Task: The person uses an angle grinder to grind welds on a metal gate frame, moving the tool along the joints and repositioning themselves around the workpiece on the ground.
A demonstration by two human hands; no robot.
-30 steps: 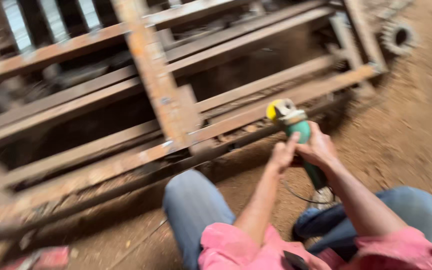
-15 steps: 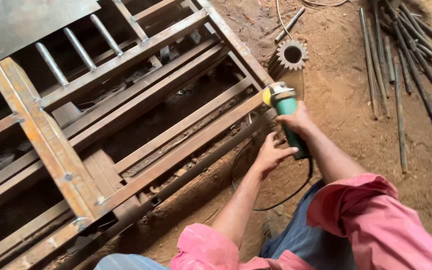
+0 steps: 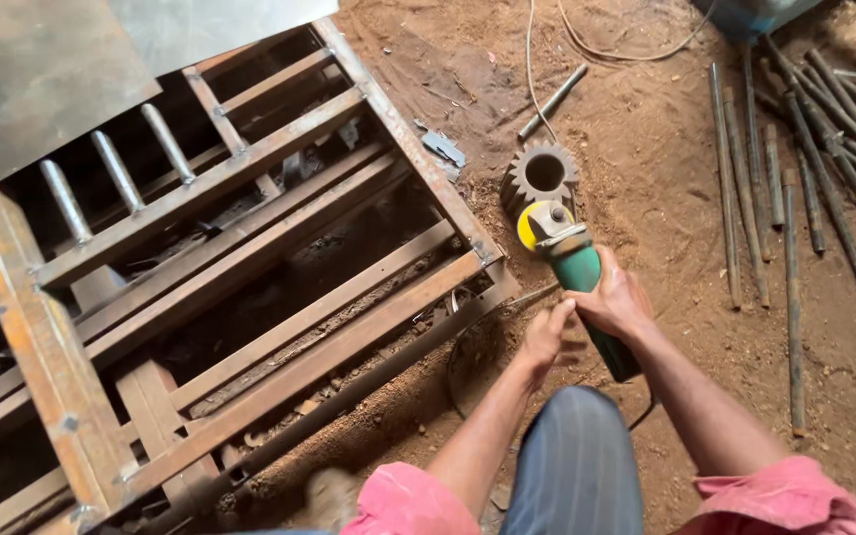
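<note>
My right hand (image 3: pixel 618 302) grips the green body of an angle grinder (image 3: pixel 579 273) whose yellow-capped head points away from me, just past the corner of a rusty welded steel frame (image 3: pixel 250 287). My left hand (image 3: pixel 545 335) is beside the grinder's body, fingers curled toward it, touching or nearly touching its side. The grinder's black cord (image 3: pixel 646 408) trails under my right forearm. A large toothed steel gear (image 3: pixel 539 176) lies on the dirt right behind the grinder head.
Several long rusty steel rods (image 3: pixel 795 198) lie on the dirt floor at the right. A short pipe (image 3: pixel 553 101) and a pale cable (image 3: pixel 529 59) lie beyond the gear. A metal sheet (image 3: pixel 71 59) covers the frame's upper left. My knee in blue trousers (image 3: pixel 572 456) is below.
The view has swung right and steadied. The grinder and both hands have moved off the frame's bar toward the corner near the gear. My left hand stays close beside the grinder.
</note>
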